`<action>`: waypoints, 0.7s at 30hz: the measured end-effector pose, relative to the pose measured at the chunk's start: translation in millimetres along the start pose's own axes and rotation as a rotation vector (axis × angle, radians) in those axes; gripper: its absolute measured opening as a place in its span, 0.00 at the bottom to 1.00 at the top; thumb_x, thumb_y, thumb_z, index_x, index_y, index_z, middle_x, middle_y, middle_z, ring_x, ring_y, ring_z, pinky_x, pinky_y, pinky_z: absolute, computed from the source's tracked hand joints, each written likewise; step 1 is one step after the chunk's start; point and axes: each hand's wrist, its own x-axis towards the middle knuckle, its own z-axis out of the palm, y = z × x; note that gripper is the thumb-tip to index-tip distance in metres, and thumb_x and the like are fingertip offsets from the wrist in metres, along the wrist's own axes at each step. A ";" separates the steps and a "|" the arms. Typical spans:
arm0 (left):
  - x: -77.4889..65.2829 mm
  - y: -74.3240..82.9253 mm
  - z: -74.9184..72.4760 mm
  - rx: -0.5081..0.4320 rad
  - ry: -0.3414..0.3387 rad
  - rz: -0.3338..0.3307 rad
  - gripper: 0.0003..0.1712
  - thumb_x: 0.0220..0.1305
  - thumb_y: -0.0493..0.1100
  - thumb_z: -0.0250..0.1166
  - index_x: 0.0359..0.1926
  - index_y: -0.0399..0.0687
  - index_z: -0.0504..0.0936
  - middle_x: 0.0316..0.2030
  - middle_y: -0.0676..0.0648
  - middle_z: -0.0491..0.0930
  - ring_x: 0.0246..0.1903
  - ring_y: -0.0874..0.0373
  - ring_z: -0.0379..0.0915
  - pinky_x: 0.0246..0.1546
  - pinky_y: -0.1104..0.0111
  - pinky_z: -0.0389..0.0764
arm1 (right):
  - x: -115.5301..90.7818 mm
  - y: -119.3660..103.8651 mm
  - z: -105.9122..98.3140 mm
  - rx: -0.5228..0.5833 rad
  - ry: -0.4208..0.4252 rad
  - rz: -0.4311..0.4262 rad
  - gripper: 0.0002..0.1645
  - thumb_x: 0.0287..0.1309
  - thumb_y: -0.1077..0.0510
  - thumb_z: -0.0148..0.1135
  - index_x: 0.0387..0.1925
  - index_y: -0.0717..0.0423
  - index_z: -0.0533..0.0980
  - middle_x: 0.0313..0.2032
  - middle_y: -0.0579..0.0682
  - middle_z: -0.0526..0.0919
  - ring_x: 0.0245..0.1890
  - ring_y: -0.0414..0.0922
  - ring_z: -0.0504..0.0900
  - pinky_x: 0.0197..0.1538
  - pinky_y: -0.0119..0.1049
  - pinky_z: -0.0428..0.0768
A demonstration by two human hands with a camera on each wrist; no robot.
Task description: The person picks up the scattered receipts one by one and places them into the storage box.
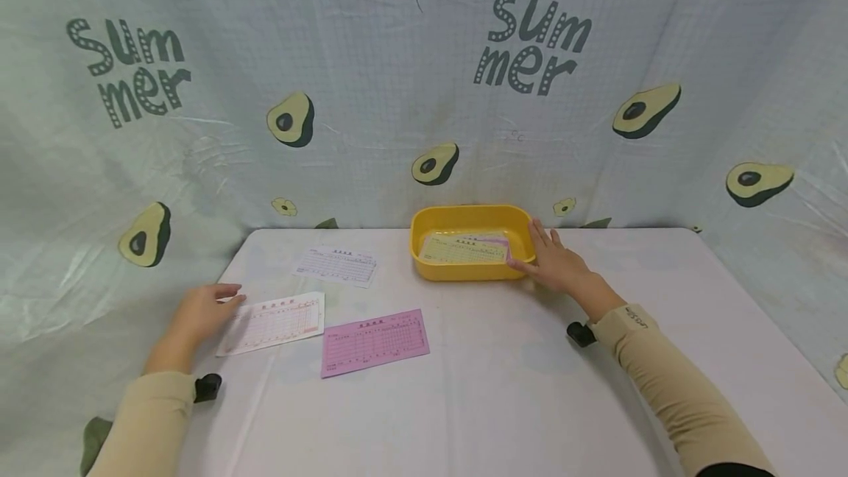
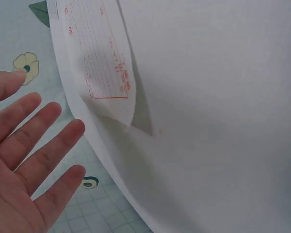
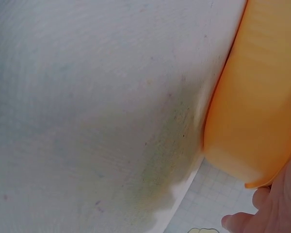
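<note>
My left hand is at the table's left edge, its fingertips close to the left end of a white slip with red print. In the left wrist view its fingers are spread apart, with nothing between them, beside the slip's lifted corner. My right hand rests against the right end of a yellow plastic basket, thumb over the front corner and fingers extended along the far corner. A pale yellow printed slip lies in the basket, over a purple-edged one.
A pink printed slip lies right of the red-printed one. Behind them is a white slip with dark blue print. A white cloth covers the table; a curtain with avocado prints hangs behind it.
</note>
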 end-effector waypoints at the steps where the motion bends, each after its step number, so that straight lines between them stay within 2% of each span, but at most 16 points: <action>1: 0.1 -2.0 0.3 -0.005 0.000 -0.003 0.28 0.75 0.43 0.58 0.65 0.22 0.71 0.62 0.21 0.70 0.60 0.25 0.67 0.59 0.37 0.72 | 0.0 0.2 0.1 0.000 -0.001 0.000 0.65 0.70 0.25 0.45 0.80 0.66 0.31 0.80 0.62 0.30 0.78 0.68 0.36 0.71 0.70 0.54; 9: 2.4 -12.5 0.6 -0.064 -0.042 -0.115 0.31 0.72 0.39 0.61 0.68 0.23 0.68 0.61 0.21 0.69 0.59 0.26 0.67 0.59 0.39 0.73 | 0.7 0.5 0.4 0.000 -0.002 0.003 0.64 0.71 0.26 0.46 0.79 0.66 0.31 0.80 0.62 0.30 0.78 0.68 0.37 0.71 0.70 0.53; 14: 3.6 -14.6 -3.3 -0.098 -0.062 -0.134 0.32 0.71 0.39 0.63 0.67 0.22 0.67 0.59 0.21 0.69 0.56 0.28 0.68 0.58 0.40 0.74 | -0.3 0.3 -0.8 0.008 0.002 0.003 0.64 0.70 0.25 0.46 0.80 0.66 0.31 0.80 0.62 0.30 0.78 0.68 0.36 0.71 0.70 0.53; 21: 3.2 -15.8 -6.9 -0.142 -0.122 -0.178 0.37 0.64 0.40 0.72 0.65 0.20 0.69 0.56 0.22 0.72 0.56 0.29 0.66 0.61 0.38 0.69 | -1.0 -0.3 -1.3 0.016 -0.009 0.004 0.66 0.69 0.24 0.46 0.79 0.66 0.30 0.80 0.61 0.29 0.78 0.68 0.35 0.71 0.70 0.53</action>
